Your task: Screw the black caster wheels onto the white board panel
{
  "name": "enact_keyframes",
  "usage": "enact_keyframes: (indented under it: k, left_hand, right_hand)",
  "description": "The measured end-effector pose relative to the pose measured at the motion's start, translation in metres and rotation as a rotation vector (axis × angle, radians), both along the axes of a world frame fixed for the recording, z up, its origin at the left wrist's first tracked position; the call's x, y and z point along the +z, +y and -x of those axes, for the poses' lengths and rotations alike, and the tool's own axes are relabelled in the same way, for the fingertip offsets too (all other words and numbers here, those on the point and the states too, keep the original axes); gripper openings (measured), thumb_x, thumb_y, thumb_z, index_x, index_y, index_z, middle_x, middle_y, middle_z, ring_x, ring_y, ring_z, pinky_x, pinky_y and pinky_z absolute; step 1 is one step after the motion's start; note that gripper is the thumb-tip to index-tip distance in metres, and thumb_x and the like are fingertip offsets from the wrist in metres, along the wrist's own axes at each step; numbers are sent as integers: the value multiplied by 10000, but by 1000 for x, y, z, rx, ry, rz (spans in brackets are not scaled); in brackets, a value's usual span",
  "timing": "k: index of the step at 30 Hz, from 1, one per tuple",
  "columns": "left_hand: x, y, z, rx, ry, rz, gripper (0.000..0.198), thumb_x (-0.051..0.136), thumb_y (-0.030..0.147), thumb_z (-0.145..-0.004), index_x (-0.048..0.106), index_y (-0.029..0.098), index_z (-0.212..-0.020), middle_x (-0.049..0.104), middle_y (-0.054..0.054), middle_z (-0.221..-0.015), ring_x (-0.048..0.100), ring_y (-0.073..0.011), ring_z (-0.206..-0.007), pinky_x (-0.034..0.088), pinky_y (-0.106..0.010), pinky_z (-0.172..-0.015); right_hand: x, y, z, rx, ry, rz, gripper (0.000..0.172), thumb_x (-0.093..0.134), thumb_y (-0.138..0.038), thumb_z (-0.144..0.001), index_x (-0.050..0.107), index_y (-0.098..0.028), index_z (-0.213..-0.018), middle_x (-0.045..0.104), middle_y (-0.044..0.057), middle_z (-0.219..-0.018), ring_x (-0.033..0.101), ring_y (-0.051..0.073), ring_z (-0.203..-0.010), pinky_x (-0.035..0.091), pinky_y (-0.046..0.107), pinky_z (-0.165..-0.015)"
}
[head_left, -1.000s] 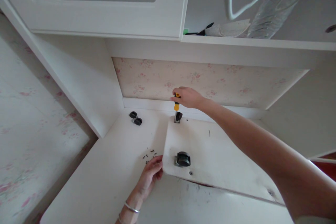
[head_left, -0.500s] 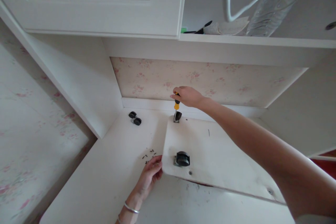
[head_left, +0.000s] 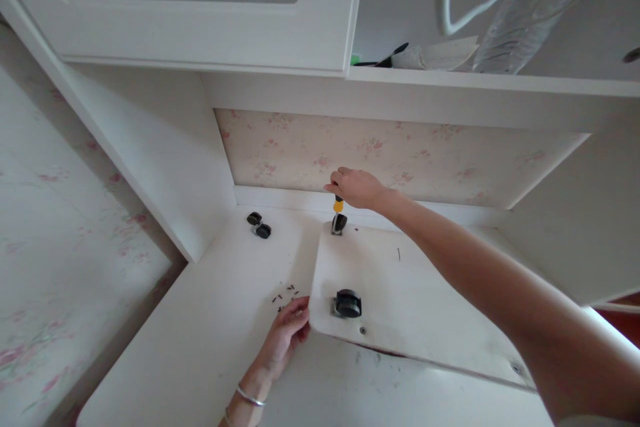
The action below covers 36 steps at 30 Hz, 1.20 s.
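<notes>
My right hand point(head_left: 356, 187) is closed around the yellow-and-black handle of a screwdriver point(head_left: 339, 205), held upright over a black caster wheel point(head_left: 340, 223) at the far corner of a white board point(head_left: 415, 300). My left hand point(head_left: 289, 328) grips the board's near left corner, fingers curled on its edge. A second black caster point(head_left: 348, 303) is mounted on the board near that corner. Several small dark screws point(head_left: 284, 295) lie loose on the desk just beyond my left hand.
The white desk point(head_left: 210, 320) carries two loose black casters point(head_left: 259, 225) at the back left. A white side panel stands on the left. Overhead, a cabinet door and an open shelf point(head_left: 475, 80) hold papers, a plastic bottle and a white hanger.
My right hand has pushed slightly down on the screwdriver, so less of the handle shows. My left hand and the board are unmoved.
</notes>
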State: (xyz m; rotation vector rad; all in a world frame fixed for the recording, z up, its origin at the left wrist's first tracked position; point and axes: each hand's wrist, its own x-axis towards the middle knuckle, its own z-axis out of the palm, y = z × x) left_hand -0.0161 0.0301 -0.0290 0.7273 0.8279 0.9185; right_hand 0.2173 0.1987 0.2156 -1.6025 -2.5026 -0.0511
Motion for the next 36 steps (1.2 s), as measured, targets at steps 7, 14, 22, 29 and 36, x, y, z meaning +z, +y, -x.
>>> enact_keyframes:
  k: [7, 14, 22, 29, 36]
  left_hand:
    - [-1, 2, 1, -15, 23, -11, 502, 838, 451, -701, 760, 175, -1113, 608, -17, -697, 454, -103, -597, 312, -238, -559]
    - [1, 0, 2, -23, 38, -18, 510, 838, 459, -704, 767, 186, -1129, 620, -26, -730, 436, -102, -625, 314, -238, -577]
    - [-6, 0, 3, -10, 32, -15, 488, 837, 451, -708, 772, 206, -1125, 625, -31, -754, 430, -112, -655, 321, -244, -605]
    - [-4, 0, 3, -39, 46, -35, 522, 825, 463, -714, 756, 193, -1156, 597, -17, -738, 404, -108, -655, 290, -243, -603]
    - [-3, 0, 3, -66, 37, -75, 532, 794, 458, -753, 733, 179, -1201, 585, -11, -738, 375, -103, -646, 266, -248, -594]
  right_hand:
    - [10, -2, -5, 120, 23, 166, 353, 525, -330, -928, 484, -272, -1274, 697, 50, -1110, 652, 174, -897, 460, 256, -723]
    - [7, -2, 0, -103, -48, 0, 490, 522, -576, -901, 554, -167, -1171, 703, 208, -977, 659, 345, -900, 433, 379, -700]
    - [5, -10, 7, 73, 63, 48, 362, 410, -366, -995, 486, -239, -1325, 639, 79, -1316, 644, 161, -1039, 459, 244, -818]
    - [3, -7, 2, -44, 47, -60, 344, 503, -460, -960, 610, -150, -1063, 709, 183, -998, 661, 313, -935, 444, 374, -774]
    - [-6, -8, 5, 15, 140, -18, 384, 390, -403, -1012, 501, -187, -1310, 593, 162, -1348, 630, 223, -1092, 467, 321, -871]
